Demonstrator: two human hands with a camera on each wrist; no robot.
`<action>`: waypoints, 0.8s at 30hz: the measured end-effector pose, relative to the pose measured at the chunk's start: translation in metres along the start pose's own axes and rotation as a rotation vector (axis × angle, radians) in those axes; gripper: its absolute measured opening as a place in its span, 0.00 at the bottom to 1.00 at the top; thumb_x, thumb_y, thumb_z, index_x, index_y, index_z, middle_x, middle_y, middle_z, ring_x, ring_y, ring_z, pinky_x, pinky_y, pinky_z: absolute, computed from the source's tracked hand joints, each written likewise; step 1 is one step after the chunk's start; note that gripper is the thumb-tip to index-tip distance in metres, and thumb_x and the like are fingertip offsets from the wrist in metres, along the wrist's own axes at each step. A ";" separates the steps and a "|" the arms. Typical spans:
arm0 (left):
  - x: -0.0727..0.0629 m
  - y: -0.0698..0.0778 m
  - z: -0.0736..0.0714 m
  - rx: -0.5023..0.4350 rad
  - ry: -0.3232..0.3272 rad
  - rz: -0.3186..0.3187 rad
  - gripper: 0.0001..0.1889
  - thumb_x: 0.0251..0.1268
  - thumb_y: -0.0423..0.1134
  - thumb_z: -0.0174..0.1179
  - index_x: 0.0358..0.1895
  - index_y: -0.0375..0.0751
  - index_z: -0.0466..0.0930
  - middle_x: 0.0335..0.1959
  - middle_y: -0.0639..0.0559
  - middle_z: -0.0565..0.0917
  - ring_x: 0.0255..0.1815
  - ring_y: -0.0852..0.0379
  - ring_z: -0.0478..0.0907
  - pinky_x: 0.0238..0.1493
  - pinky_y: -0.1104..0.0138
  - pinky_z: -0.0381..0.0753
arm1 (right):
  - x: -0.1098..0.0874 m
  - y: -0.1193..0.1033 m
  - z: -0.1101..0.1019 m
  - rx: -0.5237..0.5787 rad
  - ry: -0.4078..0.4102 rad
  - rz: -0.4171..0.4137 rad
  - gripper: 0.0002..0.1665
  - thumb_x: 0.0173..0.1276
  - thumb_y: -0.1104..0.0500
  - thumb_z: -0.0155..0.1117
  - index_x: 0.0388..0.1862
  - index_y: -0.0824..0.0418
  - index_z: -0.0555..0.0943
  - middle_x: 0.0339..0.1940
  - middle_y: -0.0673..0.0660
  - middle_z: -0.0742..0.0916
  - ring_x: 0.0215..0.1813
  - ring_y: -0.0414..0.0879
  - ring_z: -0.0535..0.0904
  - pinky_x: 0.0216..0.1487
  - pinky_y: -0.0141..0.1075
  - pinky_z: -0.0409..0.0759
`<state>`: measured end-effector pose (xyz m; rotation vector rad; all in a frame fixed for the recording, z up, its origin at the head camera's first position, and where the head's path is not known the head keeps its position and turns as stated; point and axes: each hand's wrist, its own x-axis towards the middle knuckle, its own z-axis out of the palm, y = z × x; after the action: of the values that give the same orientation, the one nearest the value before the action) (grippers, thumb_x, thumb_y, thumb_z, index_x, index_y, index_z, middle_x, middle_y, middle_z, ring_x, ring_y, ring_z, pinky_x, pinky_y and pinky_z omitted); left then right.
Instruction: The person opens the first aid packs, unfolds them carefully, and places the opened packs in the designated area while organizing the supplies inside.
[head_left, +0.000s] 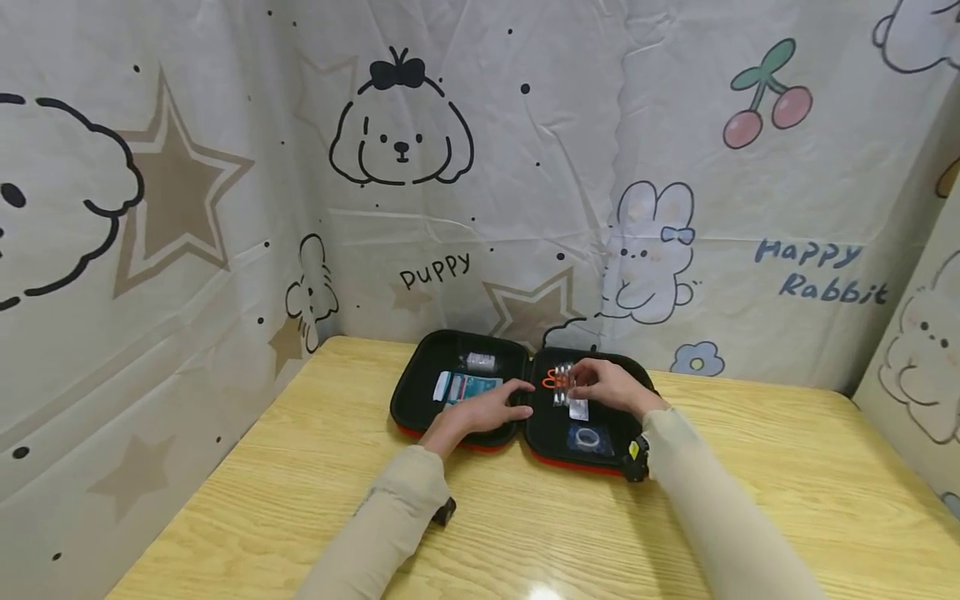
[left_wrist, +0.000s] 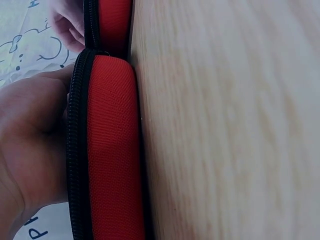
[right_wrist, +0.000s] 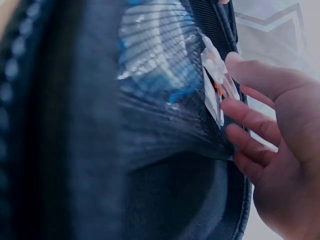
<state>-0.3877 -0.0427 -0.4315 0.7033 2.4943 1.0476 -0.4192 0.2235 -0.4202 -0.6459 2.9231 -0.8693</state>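
Observation:
An unfolded black-lined case (head_left: 457, 342) with a red outer shell (left_wrist: 112, 145) lies on the table. My left hand (head_left: 486, 410) lies over its left half, fingers loosely extended towards the hinge, holding nothing visible. Under that hand are a blue-and-white packet (head_left: 468, 386) and a small clear pack (head_left: 481, 362). In the right half, my right hand (head_left: 609, 385) pinches at a clear plastic packet (right_wrist: 214, 57) by a mesh pocket (right_wrist: 165, 125); its fingertips are partly hidden. Orange-handled scissors (head_left: 550, 380) and a small white packet (head_left: 578, 409) are beside those fingers.
A roll in blue-and-clear wrapping (head_left: 588, 439) sits behind mesh in the right half's near part. The wooden table (head_left: 540, 525) reaches back to a printed cloth (head_left: 525, 208), which also hangs at the left and right.

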 end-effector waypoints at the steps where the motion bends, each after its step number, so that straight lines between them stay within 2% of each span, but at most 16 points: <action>1: 0.000 0.001 0.000 0.004 0.003 -0.001 0.25 0.77 0.48 0.51 0.74 0.52 0.63 0.76 0.43 0.63 0.76 0.44 0.61 0.74 0.49 0.61 | 0.000 -0.001 0.000 -0.004 -0.006 -0.004 0.22 0.63 0.53 0.72 0.51 0.63 0.82 0.38 0.57 0.87 0.40 0.45 0.80 0.45 0.40 0.76; 7: 0.001 0.001 -0.001 0.010 0.012 -0.004 0.25 0.77 0.48 0.52 0.73 0.52 0.63 0.76 0.43 0.63 0.76 0.44 0.62 0.74 0.49 0.61 | 0.000 -0.006 0.003 -0.078 -0.051 -0.044 0.29 0.58 0.51 0.75 0.56 0.63 0.82 0.40 0.60 0.83 0.40 0.51 0.76 0.42 0.41 0.71; 10: 0.001 -0.001 0.001 0.000 0.003 -0.004 0.25 0.77 0.48 0.51 0.73 0.52 0.63 0.76 0.42 0.63 0.76 0.43 0.61 0.74 0.49 0.61 | -0.002 -0.005 0.008 -0.106 -0.056 -0.046 0.29 0.57 0.53 0.75 0.56 0.63 0.83 0.40 0.60 0.82 0.42 0.51 0.75 0.43 0.41 0.71; 18: 0.000 0.000 0.003 -0.004 0.015 0.004 0.25 0.78 0.48 0.51 0.73 0.51 0.63 0.76 0.42 0.63 0.76 0.42 0.61 0.74 0.49 0.61 | -0.002 -0.001 0.011 -0.050 0.002 -0.042 0.23 0.56 0.63 0.72 0.54 0.64 0.85 0.37 0.56 0.87 0.38 0.45 0.77 0.42 0.39 0.75; 21: 0.000 0.000 0.002 -0.005 0.019 -0.004 0.25 0.77 0.48 0.52 0.73 0.52 0.63 0.76 0.42 0.63 0.76 0.43 0.60 0.74 0.48 0.60 | -0.001 -0.002 0.008 -0.017 0.018 -0.026 0.21 0.57 0.62 0.71 0.51 0.64 0.86 0.40 0.57 0.88 0.39 0.44 0.79 0.44 0.40 0.77; 24: 0.001 0.000 0.003 -0.009 0.018 0.001 0.25 0.77 0.48 0.52 0.73 0.51 0.64 0.76 0.42 0.63 0.76 0.43 0.61 0.74 0.48 0.61 | -0.002 -0.003 0.005 -0.008 0.027 -0.006 0.19 0.60 0.57 0.71 0.49 0.63 0.86 0.40 0.56 0.89 0.39 0.43 0.80 0.45 0.40 0.78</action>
<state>-0.3873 -0.0401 -0.4333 0.6963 2.5030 1.0691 -0.4154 0.2195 -0.4235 -0.6496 2.9521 -0.8740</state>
